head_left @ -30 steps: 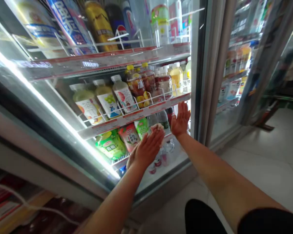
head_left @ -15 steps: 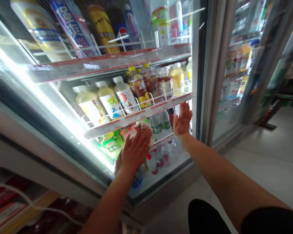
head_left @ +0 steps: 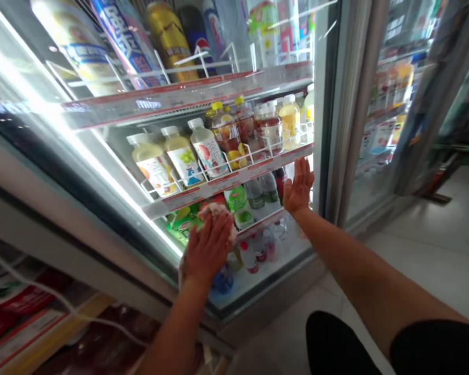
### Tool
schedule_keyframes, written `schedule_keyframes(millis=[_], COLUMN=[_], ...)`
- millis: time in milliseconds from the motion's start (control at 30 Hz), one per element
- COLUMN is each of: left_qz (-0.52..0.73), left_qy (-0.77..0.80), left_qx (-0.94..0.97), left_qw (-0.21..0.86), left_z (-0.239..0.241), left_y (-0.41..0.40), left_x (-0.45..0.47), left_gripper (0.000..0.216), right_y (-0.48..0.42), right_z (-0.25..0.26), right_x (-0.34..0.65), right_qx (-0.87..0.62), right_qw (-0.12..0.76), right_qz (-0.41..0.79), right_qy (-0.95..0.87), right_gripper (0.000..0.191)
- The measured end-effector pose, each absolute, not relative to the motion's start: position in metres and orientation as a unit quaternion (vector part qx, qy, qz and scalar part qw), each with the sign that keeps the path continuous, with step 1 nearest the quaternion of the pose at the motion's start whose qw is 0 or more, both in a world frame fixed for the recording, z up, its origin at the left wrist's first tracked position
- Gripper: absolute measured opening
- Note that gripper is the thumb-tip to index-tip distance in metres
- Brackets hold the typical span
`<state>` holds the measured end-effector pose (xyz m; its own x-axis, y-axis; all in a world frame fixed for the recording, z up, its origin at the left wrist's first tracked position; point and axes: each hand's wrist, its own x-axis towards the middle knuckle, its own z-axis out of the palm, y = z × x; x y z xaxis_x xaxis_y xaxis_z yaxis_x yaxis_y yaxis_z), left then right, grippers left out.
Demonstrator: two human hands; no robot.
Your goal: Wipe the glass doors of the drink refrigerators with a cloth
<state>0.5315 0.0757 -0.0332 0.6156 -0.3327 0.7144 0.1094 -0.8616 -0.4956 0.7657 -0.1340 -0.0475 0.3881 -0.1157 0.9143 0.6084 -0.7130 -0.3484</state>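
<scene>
My left hand (head_left: pixel 210 247) presses a crumpled pale cloth (head_left: pixel 214 209) against the glass door (head_left: pixel 268 289) of a lit drinks fridge. Its fingers lie nearly straight over the cloth, whose edges stick out beyond the fingertips and on the right. Further right, my right hand (head_left: pixel 299 186) rests on the same glass with its palm flat and fingers stretched, holding nothing. Behind the glass stand bottles with white caps (head_left: pixel 183 156) on the middle shelf. Green packs (head_left: pixel 182 224) on the shelf below are partly hidden by my left hand.
A metal door frame (head_left: pixel 346 130) runs along the right side, with a second glass fridge (head_left: pixel 391 104) beyond it. At the lower left, a white cable (head_left: pixel 68 307) hangs before a shelf of red packs (head_left: pixel 13 307). Pale floor tiles (head_left: pixel 414 245) lie to the right.
My left hand has slid the cloth a little left and down across the glass. The right hand stays on the same part of the door, while the view has shifted slightly.
</scene>
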Motion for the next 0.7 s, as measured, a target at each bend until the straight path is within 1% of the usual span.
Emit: schedule_keyframes(millis=[100, 167, 200, 233, 300, 400, 467, 533, 633, 700], left_qz=[-0.514, -0.535, -0.537, -0.534, -0.529, -0.492, -0.473, -0.493, -0.541, -0.548], left_qy=[-0.025, -0.081, -0.098, -0.105, -0.096, -0.018, 0.019, 0.008, -0.055, -0.088], left_qx=[-0.825, -0.816, -0.815, -0.817, -0.821, -0.845, -0.851, -0.842, -0.823, -0.819], left_qw=[0.232, 0.204, 0.195, 0.191, 0.191, 0.21, 0.226, 0.218, 0.165, 0.145], left_z=[0.011, 0.035, 0.039, 0.036, 0.012, -0.032, -0.037, -0.017, 0.03, 0.041], left_y=[0.086, 0.09, 0.09, 0.09, 0.087, 0.088, 0.091, 0.095, 0.099, 0.096], left_x=[0.525, 0.521, 0.52, 0.519, 0.519, 0.521, 0.522, 0.52, 0.516, 0.514], left_gripper=[0.073, 0.078, 0.079, 0.08, 0.08, 0.077, 0.074, 0.074, 0.078, 0.08], right_y=[-0.135, -0.135, -0.135, -0.135, -0.135, -0.135, -0.135, -0.135, -0.136, -0.136], right_z=[-0.048, -0.049, -0.049, -0.049, -0.049, -0.048, -0.049, -0.049, -0.051, -0.052], right_x=[0.766, 0.766, 0.766, 0.765, 0.765, 0.766, 0.767, 0.768, 0.77, 0.771], right_qx=[-0.752, -0.746, -0.744, -0.742, -0.742, -0.745, -0.742, -0.735, -0.728, -0.726], right_qw=[0.35, 0.353, 0.354, 0.354, 0.354, 0.351, 0.349, 0.35, 0.352, 0.355], right_qz=[-0.533, -0.537, -0.538, -0.54, -0.54, -0.538, -0.544, -0.553, -0.56, -0.56], right_qy=[-0.171, -0.176, -0.178, -0.179, -0.18, -0.179, -0.177, -0.177, -0.179, -0.181], right_gripper=[0.066, 0.066, 0.067, 0.067, 0.067, 0.067, 0.066, 0.065, 0.064, 0.064])
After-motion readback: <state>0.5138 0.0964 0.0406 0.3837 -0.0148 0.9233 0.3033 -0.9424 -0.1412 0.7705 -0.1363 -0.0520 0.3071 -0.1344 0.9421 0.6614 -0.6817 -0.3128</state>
